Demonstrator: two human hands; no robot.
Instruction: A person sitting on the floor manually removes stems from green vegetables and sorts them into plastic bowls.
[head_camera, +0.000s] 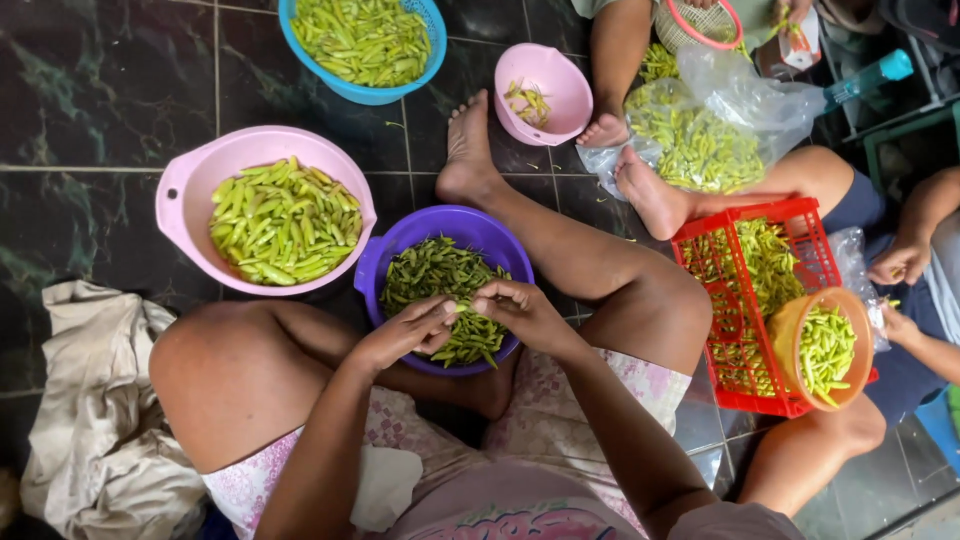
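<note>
Both the left hand (410, 330) and right hand (520, 308) are pinching one green chili (462, 312) in their fingers over the purple bowl (400, 245) of stems, the pink bowl (190, 200) already lying heaped with trimmed chilies.

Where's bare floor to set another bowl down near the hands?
Bare dark floor lies far left, above the crumpled cloth and left of the pink bowl. A narrower strip runs between the blue basket and the pink bowl. Around the purple bowl and the red crate, it's crowded.
</note>
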